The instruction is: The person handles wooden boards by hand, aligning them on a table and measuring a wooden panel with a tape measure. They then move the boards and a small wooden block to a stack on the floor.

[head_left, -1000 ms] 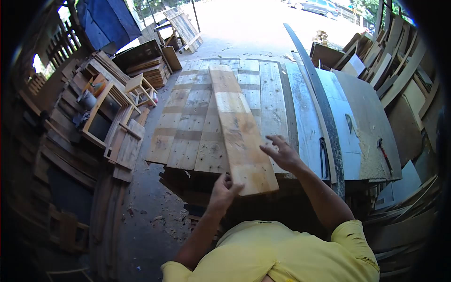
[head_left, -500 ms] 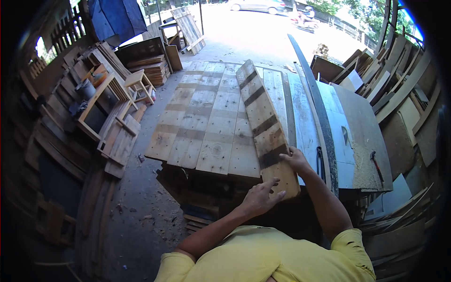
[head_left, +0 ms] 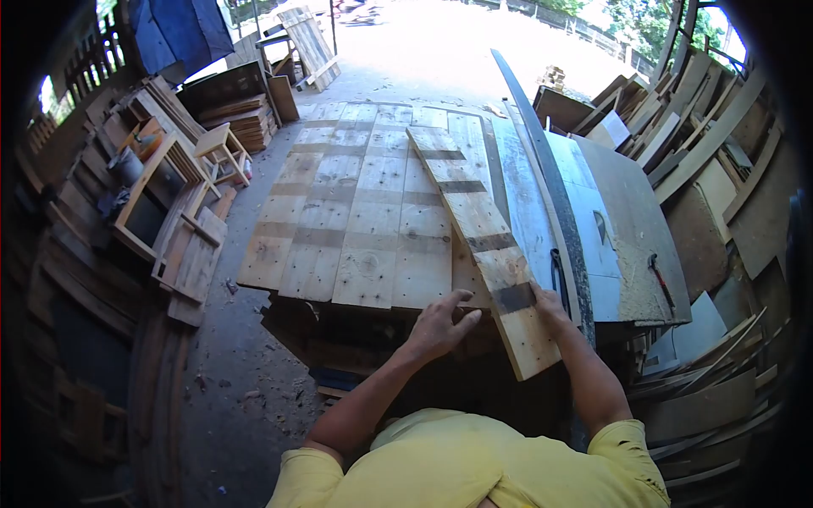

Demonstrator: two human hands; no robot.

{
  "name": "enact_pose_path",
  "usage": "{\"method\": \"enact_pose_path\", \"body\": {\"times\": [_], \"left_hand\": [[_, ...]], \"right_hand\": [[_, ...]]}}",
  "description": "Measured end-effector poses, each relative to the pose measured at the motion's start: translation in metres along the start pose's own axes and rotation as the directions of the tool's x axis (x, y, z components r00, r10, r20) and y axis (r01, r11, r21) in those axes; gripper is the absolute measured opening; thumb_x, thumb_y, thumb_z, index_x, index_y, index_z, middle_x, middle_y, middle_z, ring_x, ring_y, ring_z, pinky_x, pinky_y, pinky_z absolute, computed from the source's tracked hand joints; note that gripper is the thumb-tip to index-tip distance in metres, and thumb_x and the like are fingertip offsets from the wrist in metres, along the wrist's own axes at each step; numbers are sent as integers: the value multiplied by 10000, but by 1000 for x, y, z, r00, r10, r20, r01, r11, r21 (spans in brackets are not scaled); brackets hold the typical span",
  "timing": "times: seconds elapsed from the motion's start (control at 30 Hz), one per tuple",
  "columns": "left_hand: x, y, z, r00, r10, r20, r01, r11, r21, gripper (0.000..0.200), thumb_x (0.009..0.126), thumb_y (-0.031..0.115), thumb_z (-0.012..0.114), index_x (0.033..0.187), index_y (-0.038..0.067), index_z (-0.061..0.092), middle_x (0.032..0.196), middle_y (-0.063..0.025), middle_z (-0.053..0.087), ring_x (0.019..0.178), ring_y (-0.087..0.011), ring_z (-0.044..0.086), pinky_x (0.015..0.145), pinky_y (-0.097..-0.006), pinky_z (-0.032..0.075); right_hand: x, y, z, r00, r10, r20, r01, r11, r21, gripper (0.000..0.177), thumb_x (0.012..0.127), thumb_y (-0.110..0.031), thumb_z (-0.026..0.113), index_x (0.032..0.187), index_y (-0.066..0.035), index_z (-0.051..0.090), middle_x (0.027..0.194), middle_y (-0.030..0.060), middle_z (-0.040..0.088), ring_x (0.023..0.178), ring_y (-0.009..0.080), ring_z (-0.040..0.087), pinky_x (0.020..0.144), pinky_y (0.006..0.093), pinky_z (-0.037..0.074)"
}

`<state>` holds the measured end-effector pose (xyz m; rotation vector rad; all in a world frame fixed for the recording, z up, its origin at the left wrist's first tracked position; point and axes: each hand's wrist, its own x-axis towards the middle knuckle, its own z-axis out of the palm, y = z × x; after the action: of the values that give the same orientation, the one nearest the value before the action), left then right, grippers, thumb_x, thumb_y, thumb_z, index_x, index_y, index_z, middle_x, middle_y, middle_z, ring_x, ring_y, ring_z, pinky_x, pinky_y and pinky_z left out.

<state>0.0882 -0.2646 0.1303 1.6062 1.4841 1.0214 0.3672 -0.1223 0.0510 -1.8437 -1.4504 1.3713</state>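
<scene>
A long wooden plank with dark cross bands lies slanted over a row of similar planks on the workbench. Its near end juts past the bench's front edge. My right hand grips the plank's right edge near that end, fingers partly hidden. To the left of the plank, my left hand is held with fingers and thumb apart, holding nothing, close to the bench's front edge.
A long dark straight bar runs along the bench to the right. Beyond it are a red-handled tool and sawdust. Timber offcuts lean at right. A small wooden stool and stacked boards stand at left.
The plank has come nearer to me, its near end swinging right and further past the bench edge. My left hand has moved left, off the plank. My right hand still holds its edge.
</scene>
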Motion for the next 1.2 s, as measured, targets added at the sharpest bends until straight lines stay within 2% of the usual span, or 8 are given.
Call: {"method": "enact_pose_path", "body": {"times": [0.17,0.37,0.5,0.6,0.9,1.03,1.1,1.2], "left_hand": [[41,-17,26,997,-71,-8,70,996,-57,486,889,351,645,1229,17,552,1088,-176,657,959,-264,643,853,-374,498],[93,13,118,998,-33,52,47,954,-297,773,912,410,602,1436,-65,290,1322,-239,523,1076,-327,605,957,-394,452],[83,36,226,992,72,106,-78,995,58,841,921,396,600,1467,-77,168,1373,-286,448,1232,-336,502,1052,-358,372],[69,45,299,936,53,349,-34,998,-61,854,903,408,614,1471,-62,184,1457,-285,334,1326,-358,406,1092,-381,330],[62,78,437,772,83,630,-413,819,397,771,826,409,644,1432,37,346,1547,-226,177,1457,-381,99,1145,-550,143],[82,105,446,458,515,725,-882,361,301,624,789,300,640,1345,88,453,1534,-166,247,1471,-332,92,1109,-693,48],[103,127,455,-57,685,726,-998,-27,-53,429,837,232,582,1242,107,513,1529,-107,274,1472,-302,105,1114,-704,54],[134,174,471,-166,706,689,-979,-37,-198,262,848,189,541,1098,113,558,1365,-81,476,1377,-300,332,1139,-609,192]], "right_hand": [[-58,34,-35,981,178,79,-191,955,228,564,935,-529,518,1051,-3,685,970,88,679,836,172,625,787,328,474],[-116,127,-103,997,67,-48,-57,979,196,538,933,-509,537,957,-4,721,889,57,686,800,145,609,780,306,466],[-167,182,-164,959,-34,-282,18,998,-58,514,916,-474,578,847,25,675,746,110,669,706,211,620,695,357,465],[-204,241,-210,874,-92,-477,-45,963,-267,520,898,-481,596,767,22,624,676,192,606,650,334,609,620,409,443],[-260,407,-271,810,18,-587,-130,980,-149,546,887,-480,614,680,21,555,639,231,541,587,409,484,566,413,412],[-262,425,-272,844,88,-529,-50,995,86,526,904,-457,607,705,30,577,608,172,529,557,207,480,572,367,406],[-261,408,-278,851,85,-519,-12,990,143,504,925,-428,587,740,40,596,618,111,556,613,135,494,598,340,411],[-273,371,-305,914,164,-372,-84,972,220,418,969,-370,529,902,26,645,776,80,632,738,123,533,692,300,432]]}}
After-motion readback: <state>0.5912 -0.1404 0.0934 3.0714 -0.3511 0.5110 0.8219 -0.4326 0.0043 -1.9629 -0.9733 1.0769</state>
